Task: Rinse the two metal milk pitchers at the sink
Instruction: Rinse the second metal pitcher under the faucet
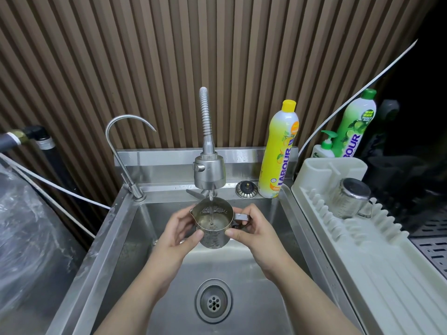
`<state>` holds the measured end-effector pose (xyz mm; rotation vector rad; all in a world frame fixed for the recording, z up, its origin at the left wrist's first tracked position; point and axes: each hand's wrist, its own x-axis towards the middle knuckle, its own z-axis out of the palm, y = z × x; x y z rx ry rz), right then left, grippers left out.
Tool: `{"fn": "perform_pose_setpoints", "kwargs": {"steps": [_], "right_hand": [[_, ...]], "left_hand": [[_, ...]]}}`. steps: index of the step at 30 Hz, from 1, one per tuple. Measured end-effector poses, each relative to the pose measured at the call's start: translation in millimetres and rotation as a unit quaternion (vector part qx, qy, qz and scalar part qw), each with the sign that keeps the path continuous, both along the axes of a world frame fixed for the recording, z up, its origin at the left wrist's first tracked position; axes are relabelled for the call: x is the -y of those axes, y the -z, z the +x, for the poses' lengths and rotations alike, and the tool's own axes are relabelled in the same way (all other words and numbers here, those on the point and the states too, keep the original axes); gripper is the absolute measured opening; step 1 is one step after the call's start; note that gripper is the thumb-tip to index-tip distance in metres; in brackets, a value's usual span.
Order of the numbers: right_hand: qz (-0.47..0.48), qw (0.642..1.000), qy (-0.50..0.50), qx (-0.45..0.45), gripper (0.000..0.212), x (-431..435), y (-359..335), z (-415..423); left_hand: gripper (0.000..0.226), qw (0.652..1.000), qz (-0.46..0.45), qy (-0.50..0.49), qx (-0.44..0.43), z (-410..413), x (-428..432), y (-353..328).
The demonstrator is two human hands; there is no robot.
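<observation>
A metal milk pitcher (212, 234) is held upright over the steel sink (116, 250), right under the flexible spray faucet (209, 169). A thin stream of water runs into it and it is partly filled. My left hand (177, 234) grips its left side, below the spout. My right hand (251, 232) holds its right side, by the handle. The second metal pitcher (350, 198) lies upside down on the white drying rack (377, 257) to the right of the sink.
A curved thin tap (121, 146) stands at the sink's back left. A yellow dish-soap bottle (278, 151) and a sink plug (246, 189) sit on the back ledge. A green bottle (355, 124) stands behind the rack. The drain (213, 301) lies below my hands.
</observation>
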<state>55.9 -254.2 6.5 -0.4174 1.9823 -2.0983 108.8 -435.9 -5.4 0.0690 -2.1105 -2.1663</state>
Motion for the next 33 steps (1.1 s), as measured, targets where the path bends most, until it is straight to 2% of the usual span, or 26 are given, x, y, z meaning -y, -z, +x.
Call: {"fn": "perform_pose_setpoints", "kwargs": {"steps": [14, 23, 30, 33], "right_hand": [[-0.012, 1.000, -0.014, 0.004, 0.034, 0.5, -0.4, -0.4], [-0.021, 1.000, 0.008, 0.006, 0.034, 2.4, 2.0, -0.4], [-0.036, 0.999, 0.009, 0.016, 0.049, 3.0, -4.2, 1.8], [-0.033, 0.999, 0.007, 0.014, 0.048, 2.9, -4.4, 1.4]], "left_hand": [[0.050, 1.000, 0.008, -0.010, -0.005, 0.8, -5.1, 1.2], [0.057, 1.000, -0.012, -0.005, 0.001, -1.5, 0.6, -0.9], [0.048, 1.000, 0.000, -0.010, 0.007, -4.5, 2.5, 0.4], [0.049, 1.000, 0.002, -0.014, 0.007, -4.4, 1.8, 0.5]]}}
